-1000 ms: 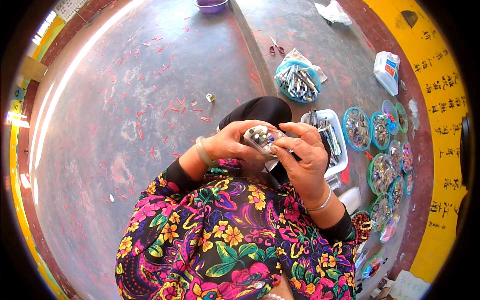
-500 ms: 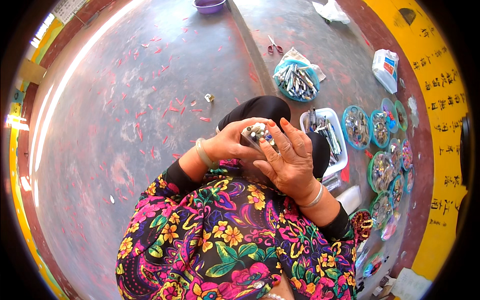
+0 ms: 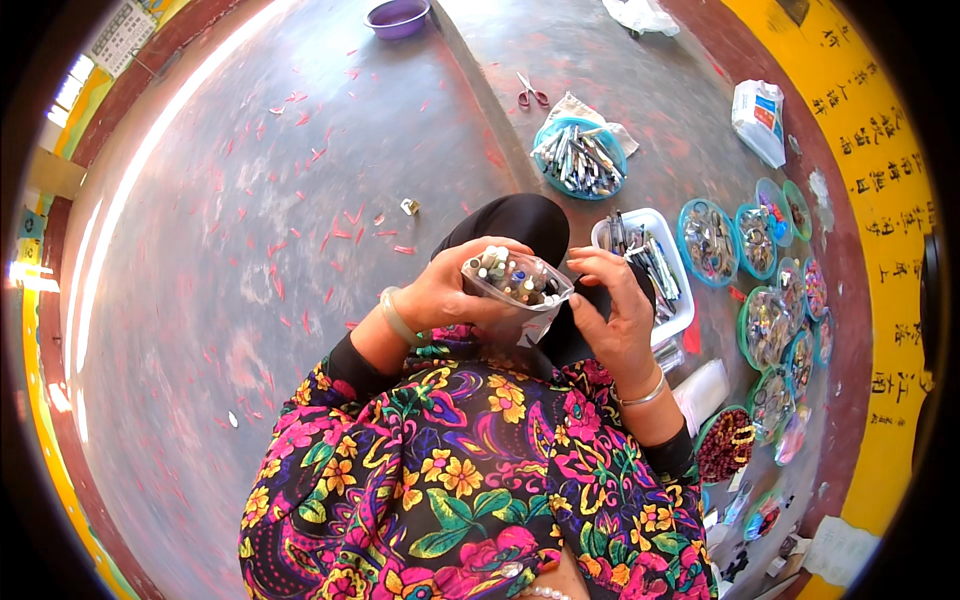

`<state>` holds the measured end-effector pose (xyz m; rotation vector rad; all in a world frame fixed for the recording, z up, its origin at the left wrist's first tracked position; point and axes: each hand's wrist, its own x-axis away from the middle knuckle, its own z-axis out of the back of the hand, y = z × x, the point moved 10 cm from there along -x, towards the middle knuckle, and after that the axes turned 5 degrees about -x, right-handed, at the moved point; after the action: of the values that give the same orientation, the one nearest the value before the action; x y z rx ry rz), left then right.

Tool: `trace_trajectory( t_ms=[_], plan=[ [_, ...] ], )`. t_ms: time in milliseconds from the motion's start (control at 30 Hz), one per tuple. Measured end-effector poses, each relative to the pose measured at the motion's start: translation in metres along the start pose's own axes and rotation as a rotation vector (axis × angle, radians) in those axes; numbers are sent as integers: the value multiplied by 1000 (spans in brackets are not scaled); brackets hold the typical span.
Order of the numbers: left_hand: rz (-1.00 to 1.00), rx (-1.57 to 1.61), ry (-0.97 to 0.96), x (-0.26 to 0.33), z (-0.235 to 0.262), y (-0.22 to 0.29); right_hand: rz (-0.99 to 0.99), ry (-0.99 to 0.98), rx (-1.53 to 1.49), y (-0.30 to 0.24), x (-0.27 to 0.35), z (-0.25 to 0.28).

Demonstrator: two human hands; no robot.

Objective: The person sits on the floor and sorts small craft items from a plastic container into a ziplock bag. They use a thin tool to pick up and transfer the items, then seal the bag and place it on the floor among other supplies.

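Observation:
In front of my lap, my left hand [image 3: 452, 288] is closed round a clear plastic bag [image 3: 522, 318]. Packed inside are several pens [image 3: 505, 272], their round ends facing up at the bag's mouth. My right hand [image 3: 615, 312] is just right of the bag, its thumb tip close to the bag's edge. Its fingers are bent and spread from the thumb, with nothing seen between them. The fingers of my left hand behind the bag are hidden.
Right of my knee stands a white tub [image 3: 682, 300] of pens. Beyond it are a blue basket [image 3: 623, 180] of pens and red-handled scissors [image 3: 533, 92]. Several round containers [image 3: 708, 242] of small parts line the right wall. A purple basin [image 3: 397, 18] sits far off; red scraps litter the floor.
My right hand has come off the top of the pens and moved right, uncovering the bag's mouth. My left hand still holds the bag, now tilted more toward the right.

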<state>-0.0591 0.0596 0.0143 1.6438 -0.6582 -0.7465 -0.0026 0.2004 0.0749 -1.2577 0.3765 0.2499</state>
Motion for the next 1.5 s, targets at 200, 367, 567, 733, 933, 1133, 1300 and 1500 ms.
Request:
trace_trajectory(
  t_ms=[200, 367, 567, 733, 933, 1133, 1300, 1500],
  plan=[
    [-4, 14, 11, -1, 7, 15, 325, -159, 386, -40, -8, -17],
    [-20, 21, -30, 2, 15, 3, 395, -190, 370, -47, -11, -24],
    [-8, 78, -82, 3, 8, 6, 363, -234, 301, -52, -10, -26],
    [-57, 66, -59, 3, 11, 8, 277, -226, 164, -43, -11, -25],
    [-56, 107, -15, 5, 10, 13, 331, -188, 170, -44, -8, -24],
    [-133, 52, -22, 0, 11, 14, 352, -106, 123, -40, -5, -14],
    [-155, 32, 78, 8, 24, 14, 321, 72, 174, -27, -3, 29],
    [-108, 56, 197, 25, 38, 21, -272, 497, 185, 153, 32, 158]
  ],
)
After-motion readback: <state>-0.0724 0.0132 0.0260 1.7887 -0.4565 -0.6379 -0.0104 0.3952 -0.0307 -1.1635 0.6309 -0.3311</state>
